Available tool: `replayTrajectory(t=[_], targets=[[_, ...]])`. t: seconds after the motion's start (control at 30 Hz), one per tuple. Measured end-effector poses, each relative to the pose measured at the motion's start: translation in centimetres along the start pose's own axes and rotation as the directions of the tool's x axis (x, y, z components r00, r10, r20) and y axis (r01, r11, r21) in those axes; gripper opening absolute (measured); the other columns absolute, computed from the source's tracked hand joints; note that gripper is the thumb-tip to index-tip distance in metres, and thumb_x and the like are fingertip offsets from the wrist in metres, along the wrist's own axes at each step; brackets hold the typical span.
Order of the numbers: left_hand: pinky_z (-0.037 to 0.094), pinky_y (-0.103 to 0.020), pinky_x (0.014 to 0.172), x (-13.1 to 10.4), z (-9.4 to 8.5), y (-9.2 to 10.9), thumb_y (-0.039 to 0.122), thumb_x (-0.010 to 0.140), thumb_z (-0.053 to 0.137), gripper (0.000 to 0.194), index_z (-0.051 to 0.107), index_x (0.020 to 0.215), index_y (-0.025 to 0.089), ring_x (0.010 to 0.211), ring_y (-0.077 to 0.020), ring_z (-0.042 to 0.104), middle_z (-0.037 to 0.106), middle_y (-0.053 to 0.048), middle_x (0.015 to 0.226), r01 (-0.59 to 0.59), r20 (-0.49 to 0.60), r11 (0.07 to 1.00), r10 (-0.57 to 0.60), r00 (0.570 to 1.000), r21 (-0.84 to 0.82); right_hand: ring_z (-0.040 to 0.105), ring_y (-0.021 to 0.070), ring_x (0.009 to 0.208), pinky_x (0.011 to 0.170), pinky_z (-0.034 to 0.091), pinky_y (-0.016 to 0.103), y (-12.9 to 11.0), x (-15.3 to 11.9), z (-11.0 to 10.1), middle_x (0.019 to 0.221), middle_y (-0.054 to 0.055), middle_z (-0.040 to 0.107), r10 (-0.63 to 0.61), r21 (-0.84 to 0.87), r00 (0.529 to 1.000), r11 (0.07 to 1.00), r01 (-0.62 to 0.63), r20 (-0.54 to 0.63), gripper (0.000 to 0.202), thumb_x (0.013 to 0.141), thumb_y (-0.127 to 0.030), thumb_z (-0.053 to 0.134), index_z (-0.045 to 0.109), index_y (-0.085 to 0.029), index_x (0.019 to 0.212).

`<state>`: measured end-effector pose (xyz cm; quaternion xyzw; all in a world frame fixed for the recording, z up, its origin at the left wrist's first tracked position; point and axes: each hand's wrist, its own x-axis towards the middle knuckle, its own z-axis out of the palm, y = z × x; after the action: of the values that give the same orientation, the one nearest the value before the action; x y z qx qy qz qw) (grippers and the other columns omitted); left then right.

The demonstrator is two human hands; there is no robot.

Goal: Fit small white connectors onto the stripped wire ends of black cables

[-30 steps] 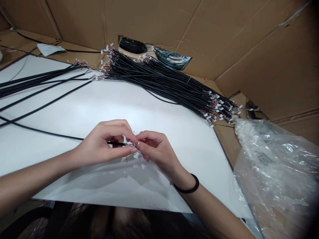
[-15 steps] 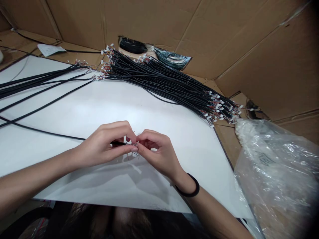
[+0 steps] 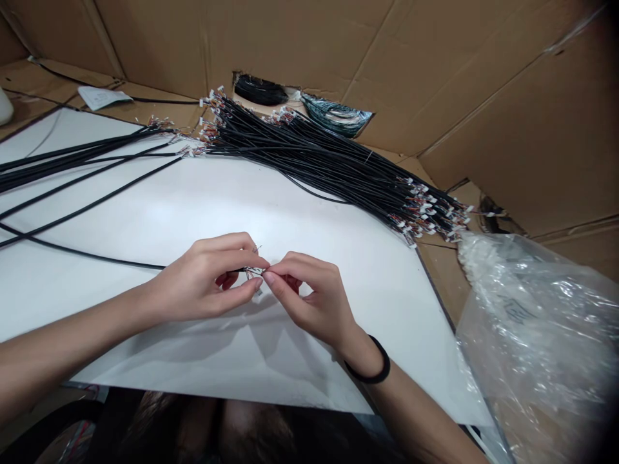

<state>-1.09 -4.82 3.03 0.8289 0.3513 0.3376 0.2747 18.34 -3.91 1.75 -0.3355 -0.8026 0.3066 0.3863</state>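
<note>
A black cable [image 3: 111,259] runs in from the left over the white board and passes under my left hand [image 3: 213,277]. Its stripped end, with thin coloured wires [image 3: 252,271] fanning out, shows between my two hands. My left hand is curled round the cable end, thumb and forefinger close to the wires. My right hand [image 3: 309,287] pinches the wire tips between thumb and forefinger, its fingertips meeting those of the left. A small whitish piece, perhaps a connector, hangs below the wires; it is too small to make out.
Behind my hands lies a thick bundle of black cables [image 3: 309,154] with white connectors at both ends. More cables [image 3: 72,161] lie at the left. A clear plastic bag [image 3: 536,322] of whitish pieces stands at the right. Cardboard walls [image 3: 300,38] close off the back.
My left thumb has moved apart from its forefinger, and the wires show more openly between the hands. The right fingertips have shifted slightly upward, still pinching.
</note>
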Motion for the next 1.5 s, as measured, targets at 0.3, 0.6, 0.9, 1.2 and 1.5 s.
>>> replayTrajectory(t=[0.3,0.6,0.9,1.2,1.5], targets=[[0.039,-0.02,0.053,0.4,-0.1,0.4,0.017,0.088,0.053,0.008,0.059,0.084,0.014,0.06,-0.0074,0.045,0.055,-0.002,0.082,0.108,0.067,0.994,-0.108,0.992,0.011,0.044,0.0096,0.053,0.051,0.038,0.025,0.1,-0.1,-0.1,0.064,0.0,0.056,-0.046,-0.056,0.999,0.997,0.047,0.024,0.014,0.086,-0.014,0.056,0.064,-0.017,0.075],[0.038,-0.02,0.055,0.1,0.1,-0.2,0.016,0.09,0.051,0.011,0.061,0.085,0.016,0.063,-0.0087,0.048,0.056,-0.002,0.08,0.043,0.062,0.998,-0.046,0.997,0.05,0.043,0.0103,0.054,0.05,0.036,0.025,0.0,0.1,-0.3,0.061,-0.001,0.051,-0.043,-0.003,0.997,0.999,0.043,0.059,0.017,0.086,-0.013,0.052,0.057,-0.019,0.07],[0.036,-0.018,0.052,-0.6,1.0,-0.6,0.014,0.088,0.053,0.011,0.063,0.09,0.017,0.055,-0.0077,0.05,0.06,0.002,0.067,-0.073,-0.037,0.971,0.084,0.996,0.229,0.038,0.01,0.054,0.051,0.032,0.025,0.2,-0.1,-0.1,0.062,-0.003,0.046,-0.13,-0.104,0.98,0.984,0.147,0.151,0.018,0.089,-0.013,0.045,0.046,-0.02,0.073],[0.034,-0.019,0.052,0.0,0.4,0.1,0.016,0.092,0.043,0.013,0.056,0.089,0.017,0.052,-0.0069,0.049,0.058,0.005,0.063,0.13,0.185,0.991,-0.134,0.974,0.037,0.034,0.0092,0.051,0.048,0.029,0.023,0.4,-0.3,0.2,0.06,-0.004,0.042,-0.162,-0.204,0.977,0.961,0.188,0.137,0.018,0.087,-0.011,0.045,0.042,-0.02,0.072],[0.036,-0.021,0.055,0.6,-0.7,0.9,0.026,0.095,0.042,0.013,0.048,0.086,0.018,0.06,-0.0088,0.049,0.059,0.005,0.069,0.381,0.372,0.892,-0.277,0.886,-0.244,0.036,0.0076,0.051,0.047,0.029,0.022,0.3,-0.1,0.0,0.062,-0.005,0.043,-0.214,-0.204,0.969,0.95,0.236,0.126,0.018,0.087,-0.01,0.045,0.044,-0.019,0.071]])
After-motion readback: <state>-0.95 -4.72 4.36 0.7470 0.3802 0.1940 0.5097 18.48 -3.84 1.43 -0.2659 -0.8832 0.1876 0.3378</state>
